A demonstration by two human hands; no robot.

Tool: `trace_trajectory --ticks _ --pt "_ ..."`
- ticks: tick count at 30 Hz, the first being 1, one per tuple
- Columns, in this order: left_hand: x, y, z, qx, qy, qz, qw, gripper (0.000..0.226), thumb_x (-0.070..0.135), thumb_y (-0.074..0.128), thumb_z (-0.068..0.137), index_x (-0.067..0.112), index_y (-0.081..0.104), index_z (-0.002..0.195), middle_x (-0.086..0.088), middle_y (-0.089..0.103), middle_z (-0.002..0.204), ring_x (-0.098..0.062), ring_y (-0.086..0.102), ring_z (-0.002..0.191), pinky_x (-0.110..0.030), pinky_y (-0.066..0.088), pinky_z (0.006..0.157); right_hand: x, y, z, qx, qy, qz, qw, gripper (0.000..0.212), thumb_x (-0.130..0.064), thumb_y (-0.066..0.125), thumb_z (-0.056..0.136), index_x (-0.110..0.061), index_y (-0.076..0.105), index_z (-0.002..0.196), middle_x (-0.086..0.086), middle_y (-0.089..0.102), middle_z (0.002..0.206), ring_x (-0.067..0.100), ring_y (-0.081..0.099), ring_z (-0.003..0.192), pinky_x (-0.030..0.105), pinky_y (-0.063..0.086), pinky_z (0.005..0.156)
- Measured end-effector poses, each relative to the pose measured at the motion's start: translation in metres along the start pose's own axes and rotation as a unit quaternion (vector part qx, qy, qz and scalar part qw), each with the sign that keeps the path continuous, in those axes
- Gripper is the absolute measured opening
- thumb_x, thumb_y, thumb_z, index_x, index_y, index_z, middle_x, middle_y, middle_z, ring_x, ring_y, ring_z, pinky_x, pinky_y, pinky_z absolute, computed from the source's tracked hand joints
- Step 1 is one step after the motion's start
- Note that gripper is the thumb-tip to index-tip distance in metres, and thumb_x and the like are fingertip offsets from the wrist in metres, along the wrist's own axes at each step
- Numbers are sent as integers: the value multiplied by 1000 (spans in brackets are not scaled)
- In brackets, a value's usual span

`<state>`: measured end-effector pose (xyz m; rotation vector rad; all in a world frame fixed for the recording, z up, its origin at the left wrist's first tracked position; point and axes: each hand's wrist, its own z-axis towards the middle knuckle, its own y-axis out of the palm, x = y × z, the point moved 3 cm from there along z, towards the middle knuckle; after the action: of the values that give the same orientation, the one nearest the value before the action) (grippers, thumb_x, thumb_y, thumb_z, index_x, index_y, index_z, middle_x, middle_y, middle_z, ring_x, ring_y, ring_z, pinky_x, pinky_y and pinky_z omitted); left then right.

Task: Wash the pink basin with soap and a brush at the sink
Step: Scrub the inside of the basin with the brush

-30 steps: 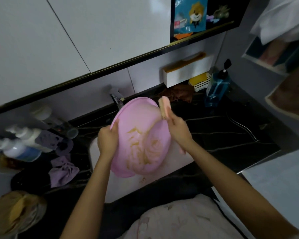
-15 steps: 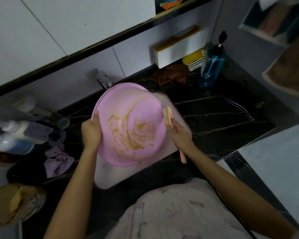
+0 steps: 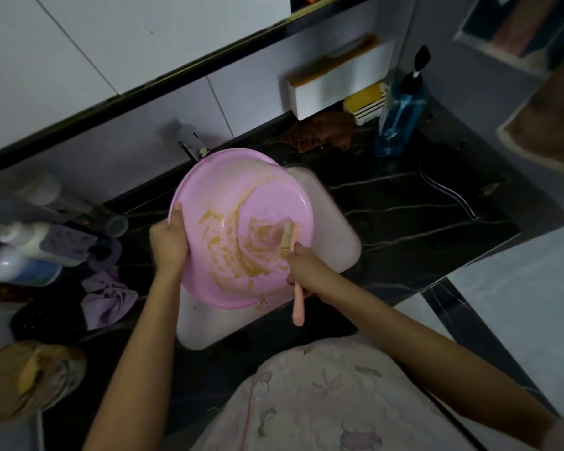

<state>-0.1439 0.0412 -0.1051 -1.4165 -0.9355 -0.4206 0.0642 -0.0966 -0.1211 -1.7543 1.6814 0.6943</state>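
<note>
The pink basin is tilted over the white sink, its inside smeared with yellowish-brown streaks. My left hand grips the basin's left rim. My right hand holds a pink-handled brush. The brush head lies against the lower right of the basin's inside, and the handle sticks out below my fist.
The tap stands behind the basin. A blue pump bottle, a yellow soap dish and a brown cloth sit at the back right of the black counter. White bottles and a purple cloth lie to the left.
My right hand has brought the brush from the basin's upper right rim down into its inside. The basin has tipped to show more of its inside. The camera has tilted down.
</note>
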Motion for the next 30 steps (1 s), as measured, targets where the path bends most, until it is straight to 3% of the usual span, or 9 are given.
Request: trace_trajectory --ticks 3,6,8,11,14,19,22,25,30 --pt "-1 0 0 -2 -8 0 1000 56 43 47 95 9 32 53 -8 38 58 -18 36 61 -31 27 58 -6 7 -4 -22 -20 -18 999 37 -16 30 101 -9 33 137 0 47 84 12 51 68 24 43 56" --pt "-2 1 -1 -7 -8 -8 1000 56 45 47 94 10 33 53 -5 37 55 -18 36 58 -30 29 60 -2 -12 -1 13 -6 -62 998 39 -35 25 102 -11 45 125 10 56 90 17 54 70 33 49 61" --pt "-3 1 -2 -9 -5 -9 1000 57 46 46 94 11 33 52 -3 37 54 -16 33 52 -30 30 61 6 -27 1 42 42 -71 996 49 -44 19 102 -10 52 115 12 57 78 20 54 64 29 44 54" --pt "-1 0 -2 -8 7 -10 1000 57 46 46 95 12 30 51 -3 35 53 -14 30 50 -30 27 58 11 -28 -1 17 84 -73 994 40 -26 22 101 -4 51 118 10 52 68 19 51 56 26 42 50" --pt "1 0 -4 -14 15 -4 1000 56 44 46 96 12 28 52 -4 33 53 -13 29 50 -30 25 52 17 -20 -1 3 94 -55 994 45 -31 25 101 -2 52 122 10 50 68 21 50 58 30 49 60" --pt "0 0 -4 -13 6 -1 1000 57 46 45 95 12 30 53 -3 35 54 -13 30 51 -30 28 58 18 -22 -8 -2 107 -34 994 37 -29 26 101 -6 50 119 7 49 68 18 48 58 27 44 55" --pt "1 0 -4 -14 6 -5 1000 58 46 46 95 12 29 52 -4 34 54 -14 29 51 -30 28 59 13 -9 -24 -52 109 -26 992 24 -19 32 99 -6 47 111 6 48 68 17 46 56 27 43 55" --pt "2 0 -6 -12 11 -5 1000 57 45 46 95 12 28 51 -3 33 52 -13 28 49 -30 26 56 1 10 -37 -108 69 -49 991 28 -19 34 99 -5 50 118 7 49 66 18 48 55 29 44 53" --pt "5 2 -9 -8 31 -5 999 57 42 46 96 13 26 51 -3 31 52 -13 27 49 -30 27 59 1 -3 -14 -12 105 -135 985 12 -7 41 96 -6 50 88 12 49 74 22 49 61 36 50 61"
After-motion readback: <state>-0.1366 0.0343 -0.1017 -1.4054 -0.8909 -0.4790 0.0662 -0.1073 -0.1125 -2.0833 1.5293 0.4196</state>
